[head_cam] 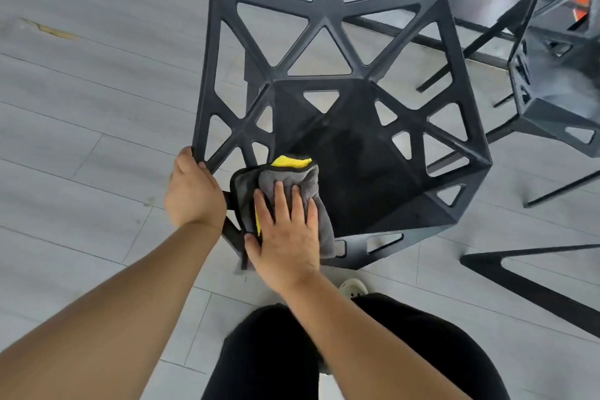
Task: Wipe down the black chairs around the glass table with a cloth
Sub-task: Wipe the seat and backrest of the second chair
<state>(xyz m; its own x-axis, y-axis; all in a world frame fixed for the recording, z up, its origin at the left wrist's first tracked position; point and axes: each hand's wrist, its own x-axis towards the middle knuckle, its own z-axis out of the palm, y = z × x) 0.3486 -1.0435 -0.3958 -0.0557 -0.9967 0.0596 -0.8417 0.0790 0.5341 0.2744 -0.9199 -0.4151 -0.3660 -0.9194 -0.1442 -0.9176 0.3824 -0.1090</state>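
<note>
My left hand [194,191] is wrapped round the front left corner of the black moulded chair [324,21], a lattice of struts and triangular openings. My right hand [285,234] lies flat, fingers straight and spread, on the folded grey and yellow plush cloth [310,177]. The cloth sits on the front left part of the chair's solid seat panel [363,178] and drapes over its front edge. My hands are near each other but not touching.

I judge the chair to be rigid and fairly light. It could slide on the pale grey plank floor [81,114] under a hard wipe, so the corner strut is a sound place to brace it. The struts offer firm edges to hold almost anywhere.

The cloth is soft and thick and would bunch under a loose palm, so flat pressure suits the seat. For the narrow struts I would rather wrap it round each one and pinch. A fold could snag in a cut-out.

A second black chair [552,117] of the same pattern stands close on my right, blurred.
</note>
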